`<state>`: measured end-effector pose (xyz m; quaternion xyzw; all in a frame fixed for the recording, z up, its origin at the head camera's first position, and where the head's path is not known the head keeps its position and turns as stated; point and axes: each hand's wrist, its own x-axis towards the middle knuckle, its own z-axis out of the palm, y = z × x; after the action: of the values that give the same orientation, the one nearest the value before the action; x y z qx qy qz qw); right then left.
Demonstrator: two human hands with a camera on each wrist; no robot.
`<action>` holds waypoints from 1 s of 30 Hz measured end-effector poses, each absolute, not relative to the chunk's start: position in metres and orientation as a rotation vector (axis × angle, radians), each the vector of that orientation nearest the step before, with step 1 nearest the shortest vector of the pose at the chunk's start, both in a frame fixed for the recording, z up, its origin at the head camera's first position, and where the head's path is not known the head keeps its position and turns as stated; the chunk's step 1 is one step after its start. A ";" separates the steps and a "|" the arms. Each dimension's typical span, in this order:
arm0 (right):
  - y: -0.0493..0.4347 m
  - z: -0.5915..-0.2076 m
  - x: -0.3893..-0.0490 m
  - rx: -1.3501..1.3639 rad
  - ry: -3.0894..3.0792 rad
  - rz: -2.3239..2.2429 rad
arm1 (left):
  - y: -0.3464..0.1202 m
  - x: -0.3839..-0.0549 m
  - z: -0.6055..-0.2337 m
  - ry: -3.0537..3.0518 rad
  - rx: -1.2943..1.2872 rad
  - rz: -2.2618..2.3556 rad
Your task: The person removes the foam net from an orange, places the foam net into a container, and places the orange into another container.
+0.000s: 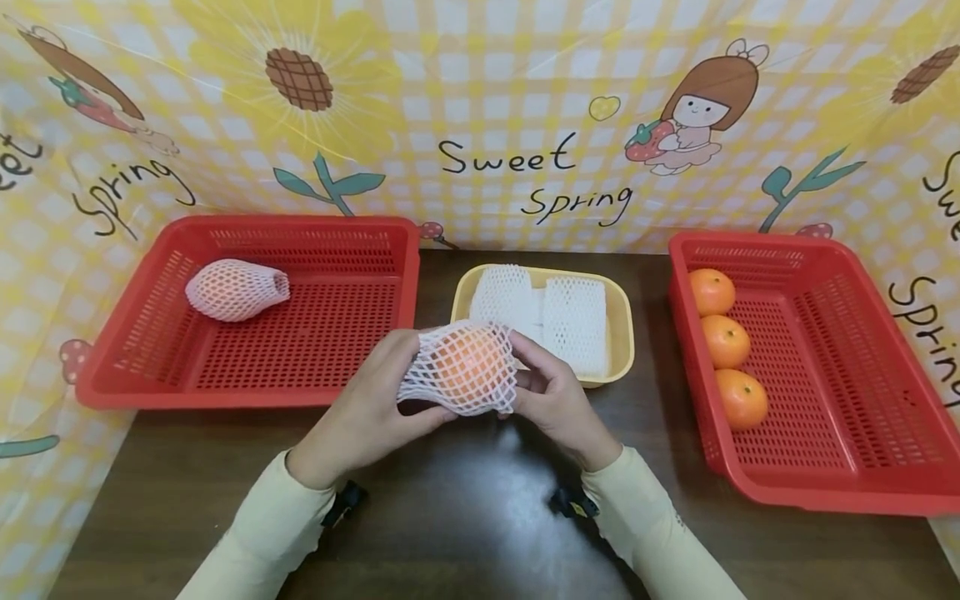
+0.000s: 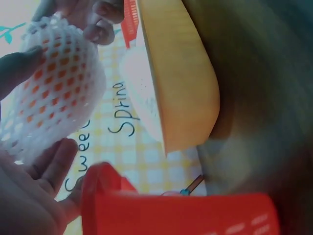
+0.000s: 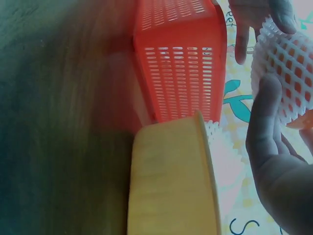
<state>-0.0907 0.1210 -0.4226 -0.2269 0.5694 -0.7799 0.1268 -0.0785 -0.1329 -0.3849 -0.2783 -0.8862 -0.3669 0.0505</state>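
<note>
Between both hands is an orange (image 1: 472,364) inside a white foam net sleeve (image 1: 415,385), held above the table just in front of the yellow bin. My left hand (image 1: 369,407) grips the sleeved orange from the left, its thumb below and the other fingers partly hidden behind it. On the opposite side, my right hand (image 1: 561,398) pinches the sleeve's right end with thumb and fingers. In the right wrist view, bare orange peel (image 3: 299,120) shows at that end of the net. The right thumb (image 3: 269,95) lies against the mesh.
Flat foam sleeves (image 1: 576,321) lie in the yellow bin (image 1: 627,337). At left, a red basket (image 1: 247,400) contains another sleeved orange (image 1: 231,290). The red basket (image 1: 840,497) at right holds three bare oranges (image 1: 726,342) along its left wall. A patterned cloth (image 1: 480,100) stands behind.
</note>
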 end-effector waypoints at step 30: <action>0.134 -0.411 -0.084 -0.731 1.735 -2.255 | -0.131 -0.064 -0.380 -2.458 -0.889 -1.709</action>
<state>-0.0838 0.1338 -0.4111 -0.2475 0.5875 -0.7637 0.1019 -0.0641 -0.1307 -0.3800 -0.2846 -0.7871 -0.5471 0.0093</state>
